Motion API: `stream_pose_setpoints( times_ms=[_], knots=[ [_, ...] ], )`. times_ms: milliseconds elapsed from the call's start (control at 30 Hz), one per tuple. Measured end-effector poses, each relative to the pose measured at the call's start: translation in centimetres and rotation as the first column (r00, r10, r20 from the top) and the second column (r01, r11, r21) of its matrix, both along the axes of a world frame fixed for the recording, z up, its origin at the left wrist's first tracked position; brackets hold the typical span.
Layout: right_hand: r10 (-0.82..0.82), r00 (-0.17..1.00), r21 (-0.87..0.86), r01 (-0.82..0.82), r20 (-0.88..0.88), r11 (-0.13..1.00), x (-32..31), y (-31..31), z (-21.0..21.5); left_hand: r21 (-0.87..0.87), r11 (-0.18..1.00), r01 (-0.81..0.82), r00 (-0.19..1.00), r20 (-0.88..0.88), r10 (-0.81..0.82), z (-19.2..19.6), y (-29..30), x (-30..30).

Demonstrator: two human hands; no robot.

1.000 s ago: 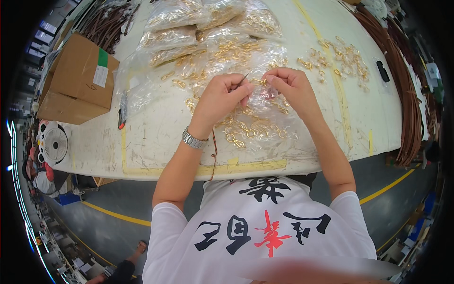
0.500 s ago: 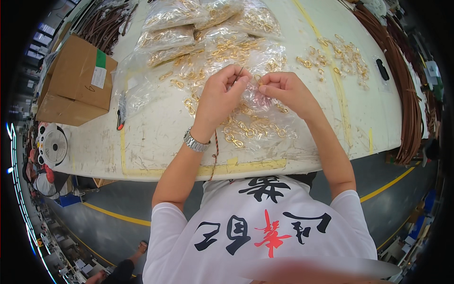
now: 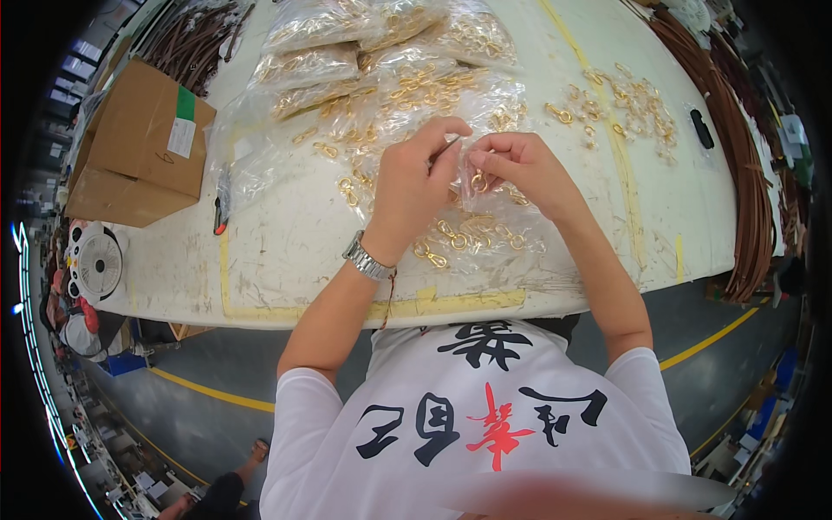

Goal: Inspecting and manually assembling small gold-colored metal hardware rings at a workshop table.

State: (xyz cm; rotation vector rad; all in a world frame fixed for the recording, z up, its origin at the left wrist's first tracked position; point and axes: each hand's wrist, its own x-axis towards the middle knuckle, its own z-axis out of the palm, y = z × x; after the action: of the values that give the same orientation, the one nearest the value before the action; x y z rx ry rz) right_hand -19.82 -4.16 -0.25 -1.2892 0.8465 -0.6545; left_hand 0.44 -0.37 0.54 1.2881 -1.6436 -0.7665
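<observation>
My left hand [image 3: 416,169], with a metal watch [image 3: 367,256] on its wrist, is closed around a thin dark metal tool [image 3: 445,147]. Most of that tool is hidden by the fingers, so its kind cannot be told. Just beside it, my right hand [image 3: 520,165] pinches clear plastic that hangs with a gold snap hook [image 3: 479,180] below the fingertips. Under both hands, several gold snap hooks [image 3: 451,234] in clear wrapping lie spread over the table [image 3: 286,269]. A red and dark cord [image 3: 389,299] hangs near my left wrist.
Plastic bags full of gold hooks [image 3: 312,65] are heaped at the far side. More wrapped hooks [image 3: 637,104] lie to the right, near a black object [image 3: 700,128]. A cardboard box [image 3: 143,147], a cutter [image 3: 219,217] and a fan [image 3: 95,263] stand or lie left. Brown straps [image 3: 745,191] line the right edge.
My left hand has shifted slightly right and turned at the wrist. The gold snap hook now hangs lower, beneath my right fingertips, where before it showed above them.
</observation>
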Motion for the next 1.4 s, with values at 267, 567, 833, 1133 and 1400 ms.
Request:
stream_pose_setpoints(
  times_ms=[267,567,833,1133,1400],
  knots=[
    [-0.318,0.914,-0.009,0.331,0.253,0.944,-0.1,-0.4,-0.2,0.292,0.932,0.214,0.875,-0.482,-0.05,0.4,0.1,-0.9],
    [-0.329,0.899,0.024,0.337,0.288,0.941,0.5,-0.1,-0.6,0.379,0.826,0.418,0.679,-0.734,-0.007,-1.8,-0.2,-0.4],
    [-0.346,0.915,0.031,0.348,0.205,0.937,0.6,0.2,-0.3,0.36,0.848,0.389,0.711,-0.702,-0.028,-1.0,-0.3,0.1],
    [-0.373,0.882,0.084,0.365,0.29,0.927,0.3,0.0,-0.6,0.336,0.916,0.218,0.792,-0.61,0.035,-0.1,0.1,-0.4],
    [-0.351,0.92,0.134,0.331,0.177,0.934,1.6,1.2,-1.4,0.317,0.946,0.069,0.826,-0.55,0.124,0.4,0.9,-1.5]
  ],
)
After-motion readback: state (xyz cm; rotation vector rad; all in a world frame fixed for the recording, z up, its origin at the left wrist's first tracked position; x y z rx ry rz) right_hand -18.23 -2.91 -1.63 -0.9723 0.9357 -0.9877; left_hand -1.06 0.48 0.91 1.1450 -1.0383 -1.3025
